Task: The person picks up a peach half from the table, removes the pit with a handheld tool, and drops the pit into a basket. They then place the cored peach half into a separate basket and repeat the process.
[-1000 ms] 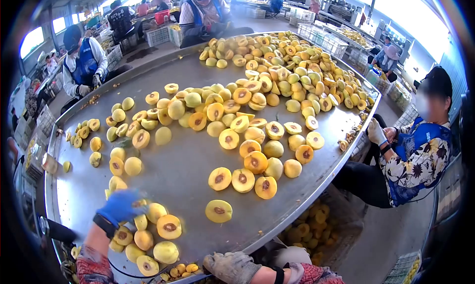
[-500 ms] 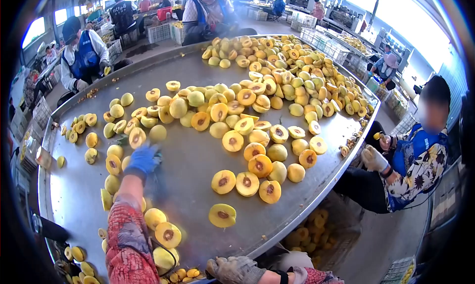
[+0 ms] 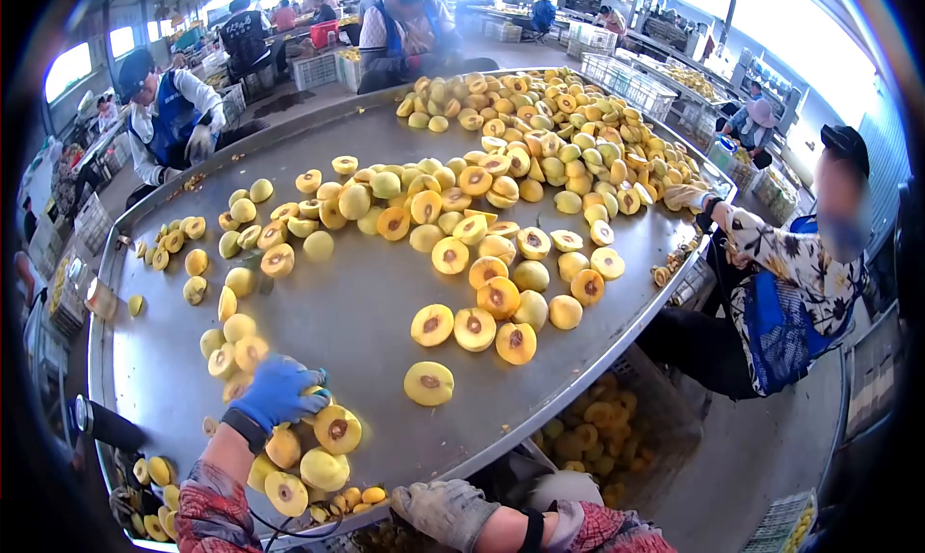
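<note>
My left hand (image 3: pixel 279 391), in a blue glove, is over the near left part of the metal table (image 3: pixel 347 307). Its fingers curl around a yellow peach, mostly hidden under the glove. Beside it lie a cut peach half (image 3: pixel 337 429) with its stone showing, a rounder peach (image 3: pixel 325 468) and another half (image 3: pixel 286 493). My right hand (image 3: pixel 445 513), in a worn grey glove, is at the table's near edge with its fingers closed. Whatever it may hold is hidden. Small yellow pieces (image 3: pixel 358 498) lie left of it.
A large pile of peaches (image 3: pixel 578 158) covers the far right. A co-worker's gloved hand (image 3: pixel 686 197) reaches to the right rim. A dark bottle (image 3: pixel 108 425) and a jar (image 3: pixel 100 299) stand at the left edge. A crate of peaches (image 3: pixel 597 428) sits below the table.
My left hand has come back toward me, from the middle-left peaches to those near the front edge. The co-worker on the right has stretched an arm to the table.
</note>
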The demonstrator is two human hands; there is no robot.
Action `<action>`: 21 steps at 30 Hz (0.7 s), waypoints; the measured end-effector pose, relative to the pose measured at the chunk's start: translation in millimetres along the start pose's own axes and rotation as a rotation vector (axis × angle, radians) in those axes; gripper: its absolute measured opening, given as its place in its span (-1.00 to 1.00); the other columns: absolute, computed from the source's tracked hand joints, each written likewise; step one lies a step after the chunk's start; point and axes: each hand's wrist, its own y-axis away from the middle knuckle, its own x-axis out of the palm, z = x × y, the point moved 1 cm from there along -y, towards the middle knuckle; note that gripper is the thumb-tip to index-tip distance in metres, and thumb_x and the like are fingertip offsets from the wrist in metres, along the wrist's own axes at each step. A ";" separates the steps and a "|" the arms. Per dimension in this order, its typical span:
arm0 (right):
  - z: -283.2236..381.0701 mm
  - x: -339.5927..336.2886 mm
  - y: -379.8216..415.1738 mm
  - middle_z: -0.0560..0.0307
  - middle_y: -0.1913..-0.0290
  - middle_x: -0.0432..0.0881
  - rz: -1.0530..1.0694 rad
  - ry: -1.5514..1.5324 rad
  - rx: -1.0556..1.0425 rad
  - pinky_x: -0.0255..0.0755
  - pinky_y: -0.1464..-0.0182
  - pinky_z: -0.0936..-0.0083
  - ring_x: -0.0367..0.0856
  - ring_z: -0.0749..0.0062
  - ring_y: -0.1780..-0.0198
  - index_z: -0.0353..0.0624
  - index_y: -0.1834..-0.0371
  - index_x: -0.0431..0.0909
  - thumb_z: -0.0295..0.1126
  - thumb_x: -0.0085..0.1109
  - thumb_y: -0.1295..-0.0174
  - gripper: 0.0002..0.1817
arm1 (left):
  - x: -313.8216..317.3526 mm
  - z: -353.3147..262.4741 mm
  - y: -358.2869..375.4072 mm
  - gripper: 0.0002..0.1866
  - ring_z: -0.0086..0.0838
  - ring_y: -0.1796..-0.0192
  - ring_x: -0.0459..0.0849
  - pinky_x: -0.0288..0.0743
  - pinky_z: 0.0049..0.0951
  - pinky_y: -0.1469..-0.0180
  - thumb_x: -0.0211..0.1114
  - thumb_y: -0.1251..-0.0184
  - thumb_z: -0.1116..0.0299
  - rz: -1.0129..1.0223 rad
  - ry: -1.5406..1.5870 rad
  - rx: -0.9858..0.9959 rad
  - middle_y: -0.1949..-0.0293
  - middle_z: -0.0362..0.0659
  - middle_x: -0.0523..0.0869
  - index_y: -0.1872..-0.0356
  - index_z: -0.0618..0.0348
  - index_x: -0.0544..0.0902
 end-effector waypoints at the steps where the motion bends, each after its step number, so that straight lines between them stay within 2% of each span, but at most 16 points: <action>1: 4.0 6.2 2.4 0.12 0.48 0.59 -0.012 0.045 0.010 0.50 0.50 0.30 0.65 0.23 0.44 -0.10 0.35 0.46 -0.29 -0.02 -0.18 -0.86 | -8.2 -13.7 2.9 -0.54 -0.22 0.03 0.55 0.30 -0.22 -0.09 0.22 -0.12 -0.07 0.037 -0.028 -0.029 0.23 -0.17 0.68 0.11 0.06 0.68; 2: 5.0 11.2 4.1 0.12 0.47 0.60 -0.024 0.089 0.021 0.50 0.50 0.29 0.66 0.23 0.43 -0.10 0.34 0.46 -0.28 -0.02 -0.18 -0.85 | -12.8 -22.7 5.9 -0.53 -0.22 0.02 0.55 0.30 -0.23 -0.09 0.23 -0.11 -0.07 0.074 -0.057 -0.058 0.20 -0.16 0.67 0.10 0.06 0.67; 3: -2.4 13.7 0.1 0.05 0.36 0.60 0.215 -0.118 0.025 0.56 0.34 0.23 0.68 0.13 0.31 -0.09 0.19 0.41 -0.34 -0.09 -0.25 -0.85 | -11.1 -22.6 10.4 -0.55 -0.21 0.07 0.57 0.34 -0.22 -0.03 0.25 -0.09 -0.02 0.012 -0.082 -0.001 0.24 -0.15 0.66 0.10 0.06 0.67; 5: -0.5 10.9 4.8 0.04 0.35 0.60 0.233 -0.132 -0.015 0.55 0.31 0.23 0.68 0.13 0.28 -0.10 0.18 0.39 -0.36 -0.09 -0.25 -0.85 | -6.0 -13.0 21.4 -0.59 -0.21 0.16 0.61 0.44 -0.22 0.10 0.30 -0.06 0.08 -0.111 -0.135 0.111 0.31 -0.11 0.64 0.09 0.05 0.65; 8: -0.7 5.1 11.9 0.04 0.30 0.59 0.218 -0.204 -0.024 0.55 0.27 0.24 0.68 0.13 0.24 -0.09 0.18 0.40 -0.39 -0.07 -0.22 -0.87 | -8.7 -4.5 38.3 -0.58 -0.14 0.08 0.59 0.46 -0.18 0.02 0.33 -0.02 0.23 -0.201 0.066 -0.020 0.20 -0.04 0.62 0.04 0.12 0.62; 9: -4.1 9.4 11.5 0.05 0.30 0.59 0.206 -0.258 -0.006 0.55 0.27 0.25 0.67 0.13 0.24 -0.09 0.18 0.40 -0.40 -0.06 -0.22 -0.87 | 7.2 17.9 43.1 -0.56 -0.08 0.06 0.58 0.46 -0.16 -0.03 0.32 0.00 0.33 -0.258 -0.020 0.045 0.14 0.01 0.61 0.01 0.17 0.60; 12: -1.6 1.9 13.8 0.02 0.28 0.58 0.122 -0.320 -0.020 0.54 0.23 0.24 0.65 0.08 0.20 -0.11 0.17 0.40 -0.40 -0.02 -0.21 -0.85 | 2.7 14.7 41.8 -0.55 -0.10 0.01 0.58 0.47 -0.20 -0.04 0.33 0.01 0.32 -0.205 0.021 -0.197 0.09 0.01 0.61 0.00 0.15 0.61; 13: -1.3 1.3 13.1 0.01 0.27 0.58 0.108 -0.329 -0.029 0.53 0.22 0.23 0.65 0.07 0.20 -0.12 0.17 0.39 -0.40 -0.03 -0.21 -0.85 | 6.9 20.3 38.6 -0.56 -0.14 0.06 0.63 0.51 -0.26 0.03 0.32 0.01 0.38 -0.225 -0.114 -0.194 0.15 0.01 0.64 0.00 0.14 0.60; 16: -4.0 -10.1 17.5 -0.04 0.24 0.57 0.090 -0.334 -0.033 0.53 0.21 0.20 0.64 0.01 0.19 -0.15 0.12 0.38 -0.41 -0.08 -0.25 -0.83 | -6.3 9.3 31.8 -0.57 -0.19 0.14 0.67 0.55 -0.29 0.12 0.31 0.02 0.44 -0.063 0.270 -0.479 0.22 0.00 0.68 0.02 0.12 0.60; 19: -5.8 -19.0 20.3 -0.04 0.21 0.58 0.087 -0.321 -0.016 0.53 0.19 0.21 0.64 0.03 0.18 -0.16 0.09 0.39 -0.42 -0.13 -0.28 -0.82 | 4.5 12.2 28.3 -0.60 -0.22 0.21 0.69 0.56 -0.34 0.19 0.29 0.01 0.46 -0.045 0.172 -0.534 0.29 -0.01 0.69 0.04 0.11 0.60; 21: -7.6 -18.2 19.9 -0.05 0.21 0.58 0.070 -0.338 -0.013 0.53 0.20 0.20 0.64 0.02 0.19 -0.16 0.11 0.39 -0.42 -0.13 -0.28 -0.82 | 24.2 30.6 29.6 -0.61 -0.20 0.19 0.69 0.56 -0.32 0.15 0.29 0.01 0.46 -0.203 0.121 -0.489 0.27 0.00 0.69 0.05 0.10 0.61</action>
